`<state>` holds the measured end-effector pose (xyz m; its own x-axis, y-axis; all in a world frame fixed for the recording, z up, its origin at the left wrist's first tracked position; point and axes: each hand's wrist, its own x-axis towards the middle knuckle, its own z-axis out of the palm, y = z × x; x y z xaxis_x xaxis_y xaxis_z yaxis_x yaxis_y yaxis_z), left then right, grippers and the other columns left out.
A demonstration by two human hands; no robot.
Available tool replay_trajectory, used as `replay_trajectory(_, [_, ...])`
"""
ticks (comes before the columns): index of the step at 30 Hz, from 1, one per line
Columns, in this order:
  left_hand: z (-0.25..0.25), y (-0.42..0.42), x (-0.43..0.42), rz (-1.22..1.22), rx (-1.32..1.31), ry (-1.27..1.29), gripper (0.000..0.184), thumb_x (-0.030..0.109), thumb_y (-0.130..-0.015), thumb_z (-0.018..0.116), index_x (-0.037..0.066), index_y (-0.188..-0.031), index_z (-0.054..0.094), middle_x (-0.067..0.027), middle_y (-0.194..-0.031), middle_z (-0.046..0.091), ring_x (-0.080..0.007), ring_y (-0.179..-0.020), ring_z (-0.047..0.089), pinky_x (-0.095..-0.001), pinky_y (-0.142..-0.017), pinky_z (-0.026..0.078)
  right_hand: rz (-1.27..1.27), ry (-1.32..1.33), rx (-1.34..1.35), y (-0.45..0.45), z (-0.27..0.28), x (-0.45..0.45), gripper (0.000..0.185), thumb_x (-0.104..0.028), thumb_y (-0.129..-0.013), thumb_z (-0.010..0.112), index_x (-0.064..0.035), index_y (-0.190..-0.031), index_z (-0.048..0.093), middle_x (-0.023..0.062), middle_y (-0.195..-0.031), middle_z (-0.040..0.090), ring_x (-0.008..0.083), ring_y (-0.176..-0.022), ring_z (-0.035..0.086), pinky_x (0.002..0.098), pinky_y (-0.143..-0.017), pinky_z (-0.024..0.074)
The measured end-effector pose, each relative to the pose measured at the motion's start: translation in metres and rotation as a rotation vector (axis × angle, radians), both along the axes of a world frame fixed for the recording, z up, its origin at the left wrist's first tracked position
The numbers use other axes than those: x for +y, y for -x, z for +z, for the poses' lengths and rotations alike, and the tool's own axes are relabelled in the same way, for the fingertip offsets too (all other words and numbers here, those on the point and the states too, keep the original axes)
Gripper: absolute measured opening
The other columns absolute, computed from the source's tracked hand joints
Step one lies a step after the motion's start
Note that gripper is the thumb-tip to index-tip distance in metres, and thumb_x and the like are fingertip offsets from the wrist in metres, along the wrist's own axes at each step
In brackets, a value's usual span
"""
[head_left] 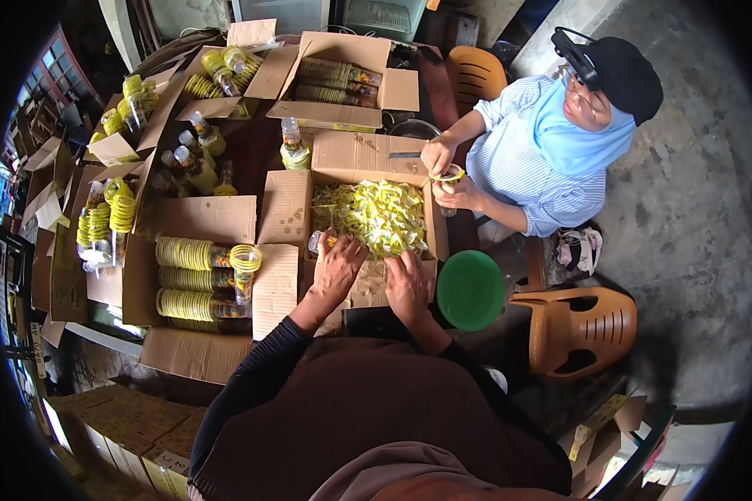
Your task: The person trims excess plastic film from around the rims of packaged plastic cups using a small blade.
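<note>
A cardboard box (pixel 439 219) full of small yellow-and-white packets (pixel 376 213) stands in front of me. My left hand (pixel 338 265) is at its near left corner, fingers closed around a clear plastic cup (pixel 314 242) that is partly hidden by them. At the near edge of the packets is my right hand (pixel 407 285), palm down. Its fingers are a little apart and touch the packets; the fingertips are partly hidden, and nothing shows in its grip.
On the left, an open box (pixel 199 351) holds stacked yellow-rimmed cups (pixel 184 253). More boxes (pixel 342 50) and cups stand behind. A green basin (pixel 470 290) and an orange chair (pixel 581 330) are at right. Across the corner, a person (pixel 543 159) holds a cup in both hands.
</note>
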<state>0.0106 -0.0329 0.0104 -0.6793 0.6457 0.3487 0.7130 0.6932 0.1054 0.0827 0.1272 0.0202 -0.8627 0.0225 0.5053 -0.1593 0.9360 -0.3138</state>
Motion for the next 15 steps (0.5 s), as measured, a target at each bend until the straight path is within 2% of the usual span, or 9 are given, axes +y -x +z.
replay_trajectory(6, [-0.017, 0.005, -0.006, 0.001, -0.007, -0.016, 0.029, 0.009, -0.078, 0.059, 0.014, -0.106, 0.064, -0.0028, -0.103, 0.06, -0.0211, -0.108, 0.054, -0.0541, -0.108, 0.028, -0.011, -0.048, -0.11, 0.009, -0.016, -0.007, 0.023, -0.002, -0.073, 0.063, -0.0057, -0.096, 0.063, 0.0108, -0.093, 0.053, 0.029, -0.091, 0.058, 0.0431, -0.073, 0.0472])
replay_trajectory(8, [-0.023, 0.005, -0.008, 0.002, -0.009, -0.033, 0.026, 0.01, -0.079, 0.058, 0.014, -0.104, 0.065, -0.0022, -0.101, 0.06, -0.0207, -0.107, 0.055, -0.0536, -0.107, 0.029, -0.002, -0.035, -0.105, 0.011, -0.018, -0.011, 0.019, 0.002, -0.075, 0.061, -0.0043, -0.094, 0.061, 0.0132, -0.089, 0.052, 0.0333, -0.087, 0.057, 0.0446, -0.072, 0.0469])
replay_trajectory(10, [-0.024, 0.004, -0.01, -0.01, -0.014, -0.023, 0.029, 0.01, -0.077, 0.06, 0.015, -0.105, 0.066, -0.0013, -0.101, 0.062, -0.0203, -0.106, 0.055, -0.054, -0.106, 0.029, -0.005, -0.043, -0.126, 0.013, -0.029, -0.011, 0.019, 0.001, -0.074, 0.061, -0.0036, -0.093, 0.061, 0.0135, -0.09, 0.054, 0.0337, -0.089, 0.058, 0.0441, -0.073, 0.0477])
replay_trajectory(12, [-0.023, -0.001, -0.008, -0.07, -0.069, -0.115, 0.03, 0.009, -0.08, 0.057, 0.017, -0.107, 0.067, -0.0011, -0.104, 0.061, -0.0195, -0.107, 0.054, -0.054, -0.108, 0.027, -0.025, -0.088, -0.097, 0.017, -0.045, -0.01, 0.02, 0.001, -0.072, 0.062, -0.0029, -0.092, 0.062, 0.0137, -0.094, 0.056, 0.0336, -0.092, 0.058, 0.0431, -0.075, 0.0488])
replay_trajectory(13, [-0.025, -0.005, -0.006, -0.087, -0.096, -0.106, 0.034, 0.01, -0.08, 0.057, 0.02, -0.11, 0.069, 0.0004, -0.106, 0.061, -0.0191, -0.107, 0.054, -0.0537, -0.108, 0.026, -0.086, -0.085, -0.181, 0.02, -0.049, -0.006, 0.016, -0.003, -0.072, 0.063, -0.0027, -0.088, 0.063, 0.0129, -0.095, 0.057, 0.0307, -0.097, 0.058, 0.0422, -0.077, 0.049])
replay_trajectory(15, [-0.023, -0.01, -0.002, -0.057, -0.141, -0.187, 0.043, 0.011, -0.073, 0.066, 0.02, -0.115, 0.067, 0.0014, -0.109, 0.062, -0.0182, -0.11, 0.053, -0.0547, -0.108, 0.025, -0.148, 0.094, -0.206, 0.023, -0.054, 0.001, 0.012, -0.003, -0.075, 0.063, -0.0039, -0.086, 0.065, 0.0112, -0.091, 0.059, 0.0311, -0.09, 0.062, 0.0437, -0.073, 0.0508])
